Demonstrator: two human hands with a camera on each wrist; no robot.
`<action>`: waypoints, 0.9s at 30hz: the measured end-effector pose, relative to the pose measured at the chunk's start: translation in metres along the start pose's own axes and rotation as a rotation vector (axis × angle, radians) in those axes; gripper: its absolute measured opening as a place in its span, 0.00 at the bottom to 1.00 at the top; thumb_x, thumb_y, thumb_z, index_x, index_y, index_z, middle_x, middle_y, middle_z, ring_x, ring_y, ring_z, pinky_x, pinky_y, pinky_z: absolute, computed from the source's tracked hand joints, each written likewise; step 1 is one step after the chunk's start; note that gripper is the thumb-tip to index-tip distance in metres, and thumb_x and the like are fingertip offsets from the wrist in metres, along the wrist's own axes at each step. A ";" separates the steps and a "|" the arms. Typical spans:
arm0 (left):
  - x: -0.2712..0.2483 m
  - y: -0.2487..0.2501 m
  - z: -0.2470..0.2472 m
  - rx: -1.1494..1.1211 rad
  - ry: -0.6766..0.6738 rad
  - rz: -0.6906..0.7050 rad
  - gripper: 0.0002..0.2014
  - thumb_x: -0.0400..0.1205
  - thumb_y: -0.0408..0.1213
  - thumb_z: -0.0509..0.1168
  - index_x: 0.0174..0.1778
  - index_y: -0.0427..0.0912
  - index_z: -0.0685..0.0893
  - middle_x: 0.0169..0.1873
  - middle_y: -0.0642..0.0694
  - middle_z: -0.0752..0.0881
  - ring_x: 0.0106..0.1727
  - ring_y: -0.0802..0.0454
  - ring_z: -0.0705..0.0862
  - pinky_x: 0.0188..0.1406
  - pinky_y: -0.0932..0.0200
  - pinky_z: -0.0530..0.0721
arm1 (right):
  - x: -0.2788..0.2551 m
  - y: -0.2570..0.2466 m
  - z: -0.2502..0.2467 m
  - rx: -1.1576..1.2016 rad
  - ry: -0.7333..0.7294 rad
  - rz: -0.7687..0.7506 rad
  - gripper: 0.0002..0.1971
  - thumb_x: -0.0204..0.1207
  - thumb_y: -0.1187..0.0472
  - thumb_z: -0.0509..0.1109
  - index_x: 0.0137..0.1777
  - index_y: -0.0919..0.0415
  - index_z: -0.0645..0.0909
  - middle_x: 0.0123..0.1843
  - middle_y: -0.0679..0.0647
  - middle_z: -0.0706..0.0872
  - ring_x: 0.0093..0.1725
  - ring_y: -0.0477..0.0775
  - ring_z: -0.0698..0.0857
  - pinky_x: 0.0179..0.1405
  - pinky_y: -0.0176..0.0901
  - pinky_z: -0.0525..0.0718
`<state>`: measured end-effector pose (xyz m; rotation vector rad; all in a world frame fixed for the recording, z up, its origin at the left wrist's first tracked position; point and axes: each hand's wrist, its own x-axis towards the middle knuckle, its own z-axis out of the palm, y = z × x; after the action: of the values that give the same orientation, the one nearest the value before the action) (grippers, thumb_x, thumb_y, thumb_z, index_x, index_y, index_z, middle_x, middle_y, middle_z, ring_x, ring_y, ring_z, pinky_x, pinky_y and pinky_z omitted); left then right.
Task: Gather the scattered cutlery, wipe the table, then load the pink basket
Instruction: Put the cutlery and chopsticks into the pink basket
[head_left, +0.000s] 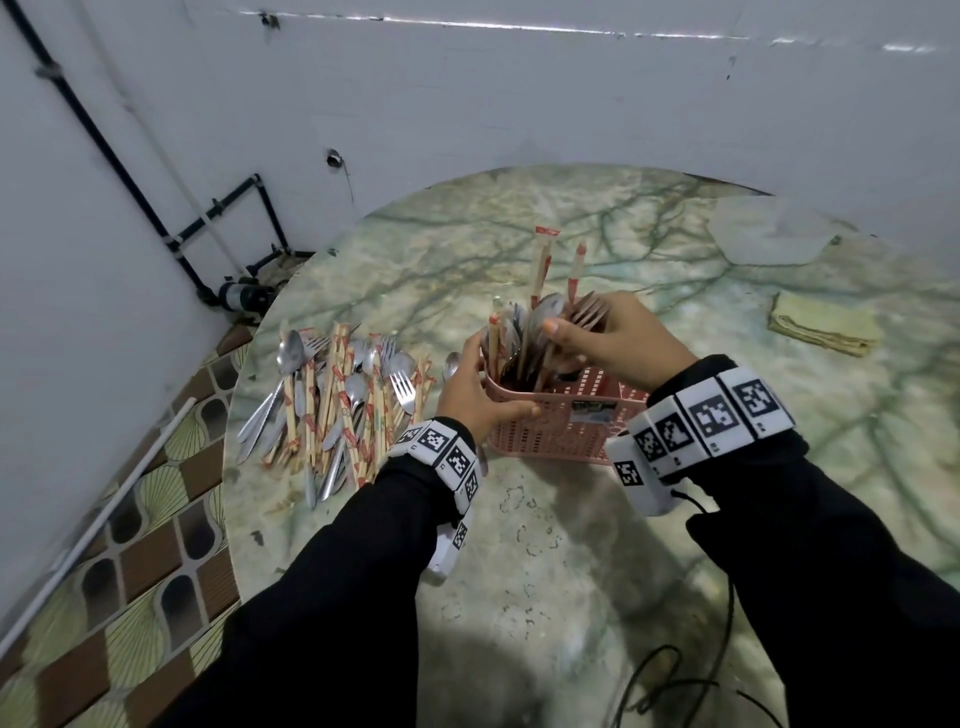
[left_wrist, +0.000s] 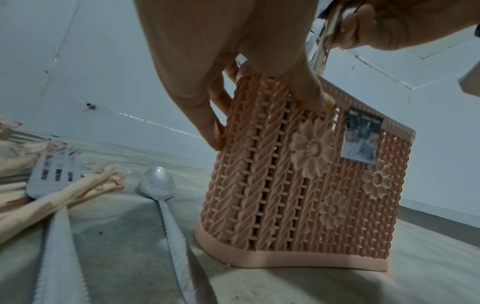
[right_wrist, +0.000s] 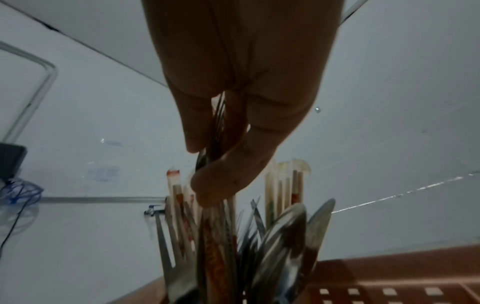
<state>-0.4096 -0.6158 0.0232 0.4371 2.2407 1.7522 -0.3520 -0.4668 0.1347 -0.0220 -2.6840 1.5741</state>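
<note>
The pink basket (head_left: 558, 428) stands upright near the middle of the marble table (head_left: 571, 545), with spoons, forks and wrapped chopsticks (head_left: 540, 265) standing in its left compartment. My left hand (head_left: 480, 389) grips the basket's left corner, thumb on the front wall (left_wrist: 298, 185). My right hand (head_left: 613, 338) is above the basket and pinches a bunch of forks (head_left: 589, 312) between thumb and fingers (right_wrist: 226, 179), their handles down in the basket. A pile of cutlery and wrapped chopsticks (head_left: 337, 405) lies on the table to the left. One spoon (left_wrist: 158, 185) lies beside the basket.
A folded yellow cloth (head_left: 821, 325) lies at the table's right. A white wall curves close behind the table. Tiled floor and black pipes (head_left: 228, 218) are at the left. A black cable (head_left: 675, 675) hangs near the front edge.
</note>
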 end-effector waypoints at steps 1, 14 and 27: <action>0.000 0.000 0.000 0.009 0.000 0.001 0.45 0.63 0.27 0.80 0.74 0.48 0.66 0.51 0.59 0.81 0.49 0.63 0.83 0.45 0.68 0.84 | 0.000 0.001 0.001 -0.082 0.015 -0.001 0.12 0.78 0.60 0.68 0.46 0.71 0.84 0.40 0.65 0.89 0.34 0.53 0.87 0.34 0.32 0.85; -0.002 0.002 0.000 0.000 -0.004 -0.008 0.44 0.62 0.31 0.81 0.71 0.51 0.66 0.54 0.58 0.80 0.52 0.59 0.82 0.54 0.54 0.83 | -0.005 -0.001 -0.004 -0.224 0.283 -0.180 0.06 0.67 0.63 0.78 0.38 0.53 0.85 0.40 0.48 0.83 0.37 0.39 0.76 0.41 0.31 0.76; -0.002 0.001 0.000 -0.005 0.000 0.014 0.42 0.64 0.25 0.79 0.70 0.51 0.68 0.47 0.62 0.83 0.45 0.65 0.85 0.50 0.56 0.86 | -0.035 0.017 0.039 -0.319 0.684 -0.065 0.08 0.69 0.57 0.77 0.38 0.55 0.80 0.26 0.43 0.76 0.28 0.46 0.77 0.29 0.36 0.73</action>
<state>-0.4075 -0.6165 0.0241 0.4523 2.2381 1.7644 -0.3181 -0.4931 0.0999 -0.3959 -2.3040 0.8757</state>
